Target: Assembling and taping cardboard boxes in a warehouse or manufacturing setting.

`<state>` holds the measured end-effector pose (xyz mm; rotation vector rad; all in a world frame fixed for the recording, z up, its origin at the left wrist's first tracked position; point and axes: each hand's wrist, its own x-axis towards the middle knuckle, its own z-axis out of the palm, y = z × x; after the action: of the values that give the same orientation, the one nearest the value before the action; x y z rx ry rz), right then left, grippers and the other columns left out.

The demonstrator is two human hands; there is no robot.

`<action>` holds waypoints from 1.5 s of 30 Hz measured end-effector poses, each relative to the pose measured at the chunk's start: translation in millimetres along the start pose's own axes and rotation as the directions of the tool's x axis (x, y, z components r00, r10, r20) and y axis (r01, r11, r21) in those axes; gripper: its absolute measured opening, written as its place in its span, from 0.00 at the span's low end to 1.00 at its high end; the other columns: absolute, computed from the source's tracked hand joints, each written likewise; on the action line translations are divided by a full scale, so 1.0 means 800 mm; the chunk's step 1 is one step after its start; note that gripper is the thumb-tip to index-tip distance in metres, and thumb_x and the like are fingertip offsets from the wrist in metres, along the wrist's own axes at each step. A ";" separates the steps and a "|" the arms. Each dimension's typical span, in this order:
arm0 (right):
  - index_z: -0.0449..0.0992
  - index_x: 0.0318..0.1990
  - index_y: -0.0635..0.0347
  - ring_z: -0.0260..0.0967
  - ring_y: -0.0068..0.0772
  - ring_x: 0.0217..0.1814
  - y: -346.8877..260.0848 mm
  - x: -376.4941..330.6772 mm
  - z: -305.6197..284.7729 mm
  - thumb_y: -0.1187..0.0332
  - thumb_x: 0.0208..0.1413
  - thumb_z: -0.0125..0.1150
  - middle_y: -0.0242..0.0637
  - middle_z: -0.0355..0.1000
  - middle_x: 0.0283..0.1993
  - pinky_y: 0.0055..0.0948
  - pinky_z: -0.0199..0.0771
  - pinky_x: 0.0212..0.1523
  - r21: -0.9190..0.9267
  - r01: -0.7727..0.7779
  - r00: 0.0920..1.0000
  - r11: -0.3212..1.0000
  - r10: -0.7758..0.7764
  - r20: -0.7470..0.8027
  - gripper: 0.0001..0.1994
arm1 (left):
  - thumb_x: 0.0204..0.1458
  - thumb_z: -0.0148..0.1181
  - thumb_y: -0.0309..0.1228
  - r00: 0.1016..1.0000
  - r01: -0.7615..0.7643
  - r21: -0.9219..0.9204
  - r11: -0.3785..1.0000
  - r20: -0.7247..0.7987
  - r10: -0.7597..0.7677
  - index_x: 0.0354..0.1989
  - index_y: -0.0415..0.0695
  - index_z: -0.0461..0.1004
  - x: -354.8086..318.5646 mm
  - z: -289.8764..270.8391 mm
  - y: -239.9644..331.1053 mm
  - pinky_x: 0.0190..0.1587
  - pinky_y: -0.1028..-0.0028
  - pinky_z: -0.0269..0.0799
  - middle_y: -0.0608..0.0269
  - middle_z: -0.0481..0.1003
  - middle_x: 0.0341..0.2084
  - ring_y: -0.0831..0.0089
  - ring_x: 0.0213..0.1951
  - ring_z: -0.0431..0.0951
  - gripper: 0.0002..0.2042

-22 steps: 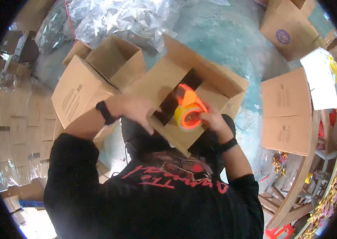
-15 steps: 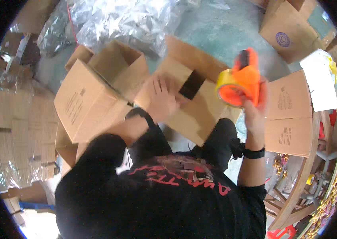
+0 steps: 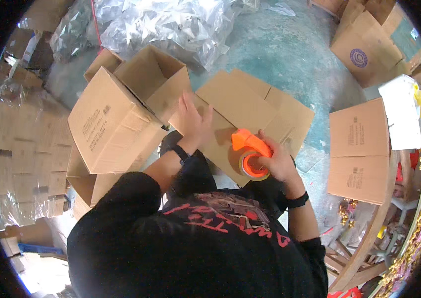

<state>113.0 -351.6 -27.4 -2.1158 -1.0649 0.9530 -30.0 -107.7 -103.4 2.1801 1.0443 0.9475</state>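
A brown cardboard carton (image 3: pixel 243 107) rests in front of my knees, its upper flaps lying flat. My left hand (image 3: pixel 194 121) lies at the carton's left side, fingers stretched out on a flap, holding nothing; the hand is slightly blurred. My right hand (image 3: pixel 278 161) is wrapped round an orange tape dispenser (image 3: pixel 250 144) above the near part of the carton. A tape roll sits in the dispenser, its ring turned toward me.
Open cartons (image 3: pixel 113 121) stand close on the left, near my left forearm. Clear bags of silvery pieces (image 3: pixel 170 30) lie on the floor ahead. To the right are a carton (image 3: pixel 358 149), a white box (image 3: pixel 403 111) and a wooden frame (image 3: pixel 369 243).
The carton's flaps have come down over its dark opening. My right hand has brought the tape dispenser left and nearer to me, over the carton. My left hand has shifted slightly left.
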 end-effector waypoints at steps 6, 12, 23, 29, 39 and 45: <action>0.64 0.64 0.70 0.74 0.38 0.56 0.023 -0.005 0.012 0.67 0.41 0.64 0.51 0.74 0.56 0.29 0.69 0.58 0.298 0.048 0.998 0.953 -0.037 -0.044 0.38 | 0.58 0.50 0.58 0.794 0.195 0.343 0.919 0.495 -0.353 0.61 0.29 0.62 0.090 -0.009 -0.010 0.58 0.53 0.65 0.38 0.71 0.55 0.42 0.57 0.70 0.38; 0.69 0.56 0.68 0.70 0.33 0.58 0.008 -0.011 -0.005 0.74 0.42 0.61 0.45 0.70 0.60 0.28 0.67 0.59 0.470 0.097 0.995 0.877 -0.095 -0.029 0.28 | 0.61 0.37 0.64 0.635 0.035 0.385 0.922 0.704 -0.318 0.53 0.32 0.73 0.124 -0.031 0.003 0.55 0.54 0.69 0.39 0.76 0.49 0.43 0.53 0.75 0.41; 0.58 0.66 0.66 0.65 0.36 0.64 -0.022 -0.011 -0.015 0.78 0.46 0.61 0.44 0.67 0.60 0.35 0.66 0.64 0.265 0.535 0.785 0.802 -0.357 -0.506 0.35 | 0.64 0.35 0.60 0.693 0.047 0.263 0.964 0.686 -0.221 0.44 0.30 0.78 0.099 -0.012 0.002 0.52 0.52 0.69 0.32 0.77 0.42 0.39 0.47 0.76 0.38; 0.57 0.70 0.63 0.70 0.48 0.58 -0.021 -0.016 0.003 0.73 0.44 0.66 0.49 0.69 0.58 0.38 0.71 0.59 -0.035 0.517 0.748 0.856 -0.471 -0.468 0.41 | 0.64 0.33 0.60 0.542 -0.057 0.309 0.949 0.808 -0.230 0.54 0.31 0.73 0.099 -0.014 0.025 0.58 0.56 0.66 0.34 0.74 0.50 0.42 0.54 0.74 0.38; 0.66 0.68 0.48 0.73 0.47 0.44 -0.004 -0.004 0.030 0.62 0.45 0.73 0.47 0.70 0.45 0.40 0.76 0.44 -0.179 0.465 0.787 0.867 -0.497 -0.366 0.38 | 0.64 0.35 0.58 0.597 0.014 0.319 0.948 0.757 -0.264 0.53 0.28 0.72 0.090 -0.029 0.039 0.59 0.56 0.66 0.34 0.73 0.52 0.43 0.56 0.72 0.38; 0.67 0.68 0.39 0.73 0.45 0.41 -0.018 0.035 0.041 0.62 0.46 0.71 0.44 0.70 0.41 0.37 0.75 0.44 -0.164 0.423 0.810 0.891 -0.453 -0.374 0.37 | 0.63 0.45 0.54 0.740 0.071 0.117 0.991 0.659 -0.131 0.61 0.37 0.67 0.077 -0.012 -0.012 0.58 0.58 0.67 0.37 0.74 0.50 0.47 0.55 0.74 0.31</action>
<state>92.6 -315.0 -44.6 -1.8772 -1.2972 0.2399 -13.5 -50.2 -82.4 2.2263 0.8288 0.0219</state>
